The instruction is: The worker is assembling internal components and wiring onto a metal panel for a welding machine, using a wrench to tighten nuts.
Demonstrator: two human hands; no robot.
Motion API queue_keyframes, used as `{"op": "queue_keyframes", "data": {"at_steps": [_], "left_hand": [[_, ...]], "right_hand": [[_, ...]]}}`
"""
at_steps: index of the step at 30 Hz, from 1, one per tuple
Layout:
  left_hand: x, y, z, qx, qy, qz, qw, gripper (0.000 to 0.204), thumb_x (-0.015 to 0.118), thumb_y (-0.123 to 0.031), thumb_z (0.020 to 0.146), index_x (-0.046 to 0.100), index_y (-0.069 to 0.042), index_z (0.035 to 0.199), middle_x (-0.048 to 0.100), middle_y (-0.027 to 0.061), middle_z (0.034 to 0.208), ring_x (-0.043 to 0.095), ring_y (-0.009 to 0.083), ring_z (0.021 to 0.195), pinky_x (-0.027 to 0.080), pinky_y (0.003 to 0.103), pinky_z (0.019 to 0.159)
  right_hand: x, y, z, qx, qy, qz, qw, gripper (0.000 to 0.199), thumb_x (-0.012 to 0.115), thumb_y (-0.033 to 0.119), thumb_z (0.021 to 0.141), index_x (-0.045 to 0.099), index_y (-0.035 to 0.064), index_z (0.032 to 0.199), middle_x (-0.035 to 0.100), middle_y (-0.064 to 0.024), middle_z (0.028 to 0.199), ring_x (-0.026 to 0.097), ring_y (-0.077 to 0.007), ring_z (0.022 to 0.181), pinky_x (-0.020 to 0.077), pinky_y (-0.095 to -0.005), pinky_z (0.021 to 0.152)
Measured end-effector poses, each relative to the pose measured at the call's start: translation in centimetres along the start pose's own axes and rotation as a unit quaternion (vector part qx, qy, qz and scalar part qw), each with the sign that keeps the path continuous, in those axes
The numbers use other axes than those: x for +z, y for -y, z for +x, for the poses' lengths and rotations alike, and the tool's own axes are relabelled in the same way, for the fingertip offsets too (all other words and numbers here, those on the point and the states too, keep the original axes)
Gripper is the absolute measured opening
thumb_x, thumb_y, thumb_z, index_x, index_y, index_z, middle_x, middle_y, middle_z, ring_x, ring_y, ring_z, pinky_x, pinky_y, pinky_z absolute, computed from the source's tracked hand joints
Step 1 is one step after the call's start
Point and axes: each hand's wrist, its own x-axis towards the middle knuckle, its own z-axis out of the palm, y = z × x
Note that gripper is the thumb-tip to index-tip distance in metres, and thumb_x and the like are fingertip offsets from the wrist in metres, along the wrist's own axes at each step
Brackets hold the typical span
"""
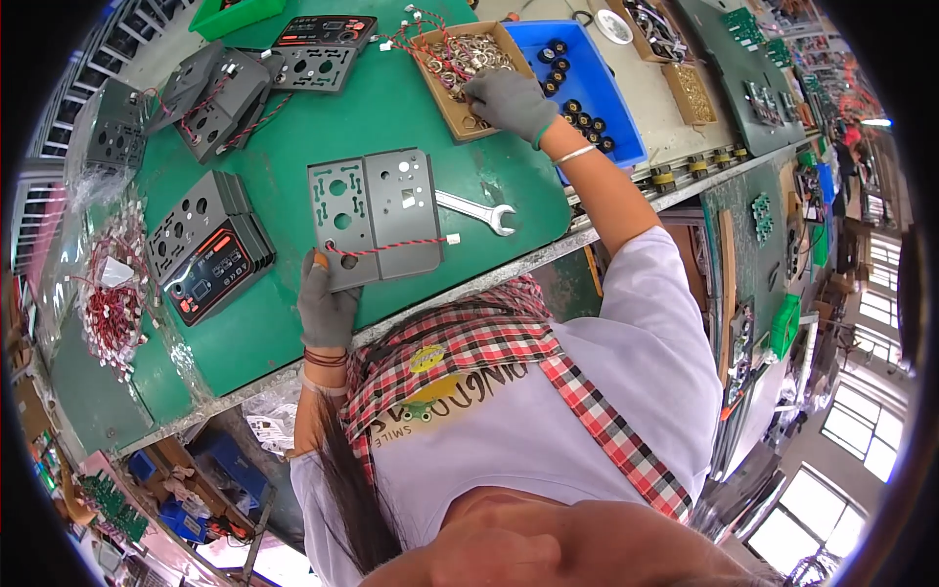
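Observation:
A grey metal panel [403, 220], bent down its middle and punched with holes, lies on the green work mat in front of me. A red-and-black twisted wire [396, 245] with a white connector runs out of one hole across it. My left hand [328, 301], in a grey glove, grips the panel's lower left corner. Up to the right, my gloved right hand [514, 106] reaches into a cardboard box [453, 110] of metal rings [479, 51], fingers curled together; what they pinch is hidden. An open-ended wrench [479, 210] lies by the panel, its handle partly under it.
A blue tray [621, 122] with black round parts adjoins the box. Stacked grey panels [210, 245] stand to the left, beside bundled red wires [112, 303]. More panels [318, 64] lie at the back. The table's metal edge [489, 279] runs close to my body.

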Motion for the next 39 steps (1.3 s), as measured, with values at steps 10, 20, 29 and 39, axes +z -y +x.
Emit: {"op": "queue_keyframes", "data": {"at_steps": [10, 20, 29, 39], "left_hand": [[0.5, -0.4, 2.0, 0.023, -0.015, -0.072, 0.997, 0.031, 0.038, -0.013, 0.087, 0.043, -0.001, 0.115, 0.05, 0.0122, 0.115, 0.052, 0.0249, 0.106, 0.043, 0.041, 0.094], [0.4, -0.2, 2.0, 0.034, -0.037, -0.07, 0.996, 0.031, 0.038, -0.009, 0.085, 0.043, -0.001, 0.115, 0.05, 0.0118, 0.115, 0.052, 0.0252, 0.106, 0.043, 0.042, 0.093], [0.3, -0.1, 2.1, 0.037, -0.043, -0.09, 0.994, 0.029, 0.038, -0.009, 0.086, 0.044, -0.002, 0.113, 0.049, 0.0117, 0.114, 0.051, 0.0257, 0.107, 0.044, 0.043, 0.093], [0.7, -0.3, 1.9, 0.031, -0.037, -0.082, 0.995, 0.029, 0.039, -0.008, 0.083, 0.044, -0.001, 0.111, 0.051, 0.0117, 0.11, 0.054, 0.024, 0.102, 0.047, 0.039, 0.089]], "right_hand": [[-1.6, 5.3, -7.4, 0.068, 0.046, 0.621, 0.779, 0.013, 0.06, 0.013, 0.072, 0.054, 0.0016, 0.072, 0.06, -0.0084, 0.08, 0.053, -0.0123, 0.062, 0.0445, -0.0269, 0.059], [1.5, 9.3, -9.8, 0.084, 0.005, 0.715, 0.694, 0.026, 0.063, 0.004, 0.075, 0.053, -0.0015, 0.098, 0.059, -0.0055, 0.081, 0.054, -0.0101, 0.064, 0.0442, -0.0221, 0.057], [-0.2, 11.5, -10.5, 0.089, 0.033, 0.767, 0.635, 0.024, 0.061, 0.012, 0.08, 0.054, -0.0007, 0.099, 0.059, -0.0058, 0.075, 0.054, -0.0104, 0.059, 0.045, -0.0229, 0.055], [-1.3, 12.4, -10.8, 0.049, -0.018, 0.793, 0.607, 0.025, 0.062, 0.01, 0.079, 0.054, 0.0016, 0.101, 0.06, -0.0061, 0.076, 0.053, -0.0117, 0.059, 0.0448, -0.024, 0.054]]}}
